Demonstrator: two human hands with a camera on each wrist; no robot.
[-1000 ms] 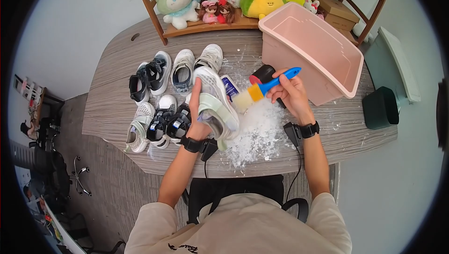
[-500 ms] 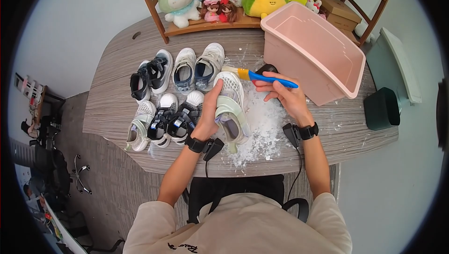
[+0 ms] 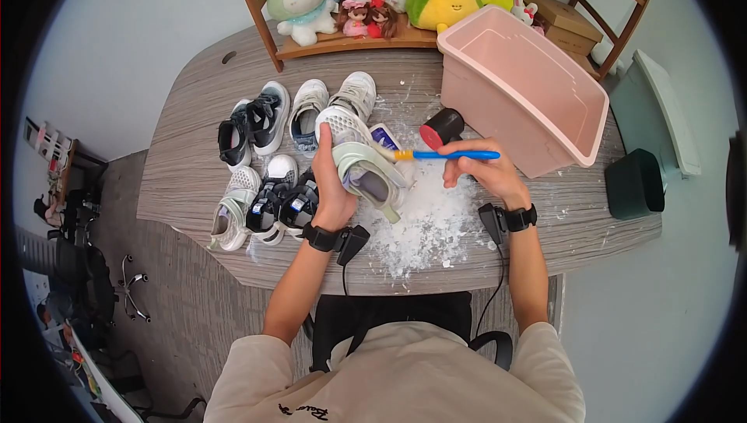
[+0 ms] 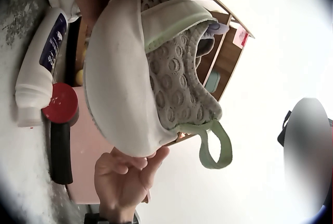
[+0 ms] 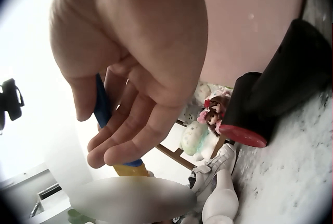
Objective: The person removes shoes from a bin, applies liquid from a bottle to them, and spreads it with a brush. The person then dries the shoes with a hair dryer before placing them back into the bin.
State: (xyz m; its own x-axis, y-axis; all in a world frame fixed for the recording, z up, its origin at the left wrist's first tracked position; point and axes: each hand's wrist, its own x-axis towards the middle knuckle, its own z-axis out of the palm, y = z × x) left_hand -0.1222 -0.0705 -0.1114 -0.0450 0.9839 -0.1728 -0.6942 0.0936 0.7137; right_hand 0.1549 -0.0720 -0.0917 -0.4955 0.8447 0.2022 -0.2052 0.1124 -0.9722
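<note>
We are gripping a white mesh, green-strapped shoe [image 3: 359, 164] in our left hand [image 3: 333, 189], fingers curled round it, while our right hand [image 3: 476, 172] is pinching the blue brush [image 3: 436, 155].

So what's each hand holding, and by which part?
The left hand grips a white-and-green shoe around its side; the right hand holds a blue brush by its handle.

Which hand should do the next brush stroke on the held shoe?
Right, probably. The right hand already grips the blue brush, whose bristles touch the shoe. The left hand is busy holding that shoe above the white powder.
</note>
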